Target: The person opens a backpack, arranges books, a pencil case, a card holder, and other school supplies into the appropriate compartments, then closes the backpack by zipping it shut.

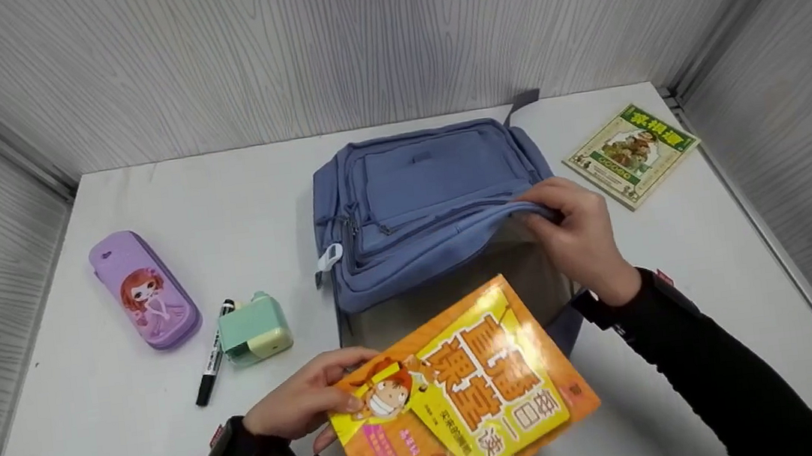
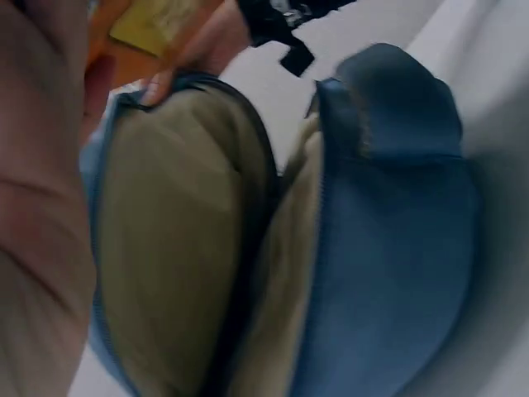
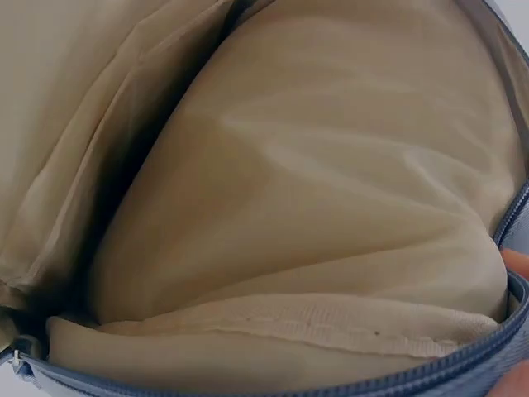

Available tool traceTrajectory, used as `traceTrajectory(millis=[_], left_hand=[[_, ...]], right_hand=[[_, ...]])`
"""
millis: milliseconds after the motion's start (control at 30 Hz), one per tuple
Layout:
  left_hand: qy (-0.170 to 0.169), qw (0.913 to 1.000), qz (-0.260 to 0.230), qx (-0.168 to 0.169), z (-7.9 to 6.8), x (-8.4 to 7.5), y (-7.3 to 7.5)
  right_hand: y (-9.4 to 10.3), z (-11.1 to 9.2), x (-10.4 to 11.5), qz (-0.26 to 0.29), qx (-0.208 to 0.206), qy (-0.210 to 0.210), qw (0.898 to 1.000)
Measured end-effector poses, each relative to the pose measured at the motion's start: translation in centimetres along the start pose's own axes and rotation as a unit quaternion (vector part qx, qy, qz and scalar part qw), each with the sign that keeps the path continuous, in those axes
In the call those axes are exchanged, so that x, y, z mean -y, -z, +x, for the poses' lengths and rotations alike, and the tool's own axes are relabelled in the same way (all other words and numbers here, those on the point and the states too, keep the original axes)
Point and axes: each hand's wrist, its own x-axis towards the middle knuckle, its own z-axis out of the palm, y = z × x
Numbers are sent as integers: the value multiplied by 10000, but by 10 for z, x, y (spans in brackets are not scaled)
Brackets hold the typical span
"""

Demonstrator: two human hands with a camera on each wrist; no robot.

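A blue backpack (image 1: 438, 172) lies on the table with its main compartment unzipped. My right hand (image 1: 577, 240) pinches the upper edge of the opening and holds it raised. Inside, the beige lining (image 3: 331, 190) shows in the right wrist view, with no item visible in it. My left hand (image 1: 310, 397) grips an orange book (image 1: 461, 396) by its left edge, thumb on the cover. The book is tilted in front of the opening and hides part of it. In the left wrist view the open backpack (image 2: 388, 248) appears beside the orange book (image 2: 132, 37).
On the left lie a purple pencil case (image 1: 144, 289), a black-and-white marker (image 1: 211, 365) and a green and yellow box-like item (image 1: 254, 329). A thin green-and-cream book (image 1: 632, 155) lies at the back right. Grey wood-grain panels (image 1: 356, 44) border the table.
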Motion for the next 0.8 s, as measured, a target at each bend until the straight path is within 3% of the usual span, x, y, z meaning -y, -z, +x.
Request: traceTrajectory(millis=[67,167,267,367,467,600,800], left_hand=[[-6,9990,-126,-428,5,3,2],[138,9874,-411,-1523,16,4,0],[320,9555,-757,-2834,34,4,-5],[277,9217,-1146,-3695,54,8,-7],[107,9032,-1385,-4062,73,10,-8],[-200,8974,-1414,-4175,89,8,-10],[-132,8851,-1278,-4472,92,7,-11]], right_hand=[[-1,3,1,51,-68,38,10000],[-2,5,4,147,-184,61,9997],[-3,7,5,284,-312,25,9991],[-5,8,5,439,-403,31,9982],[-8,7,4,516,-429,79,9977],[-11,6,3,526,-480,120,9974],[-11,8,3,450,-546,163,9974]])
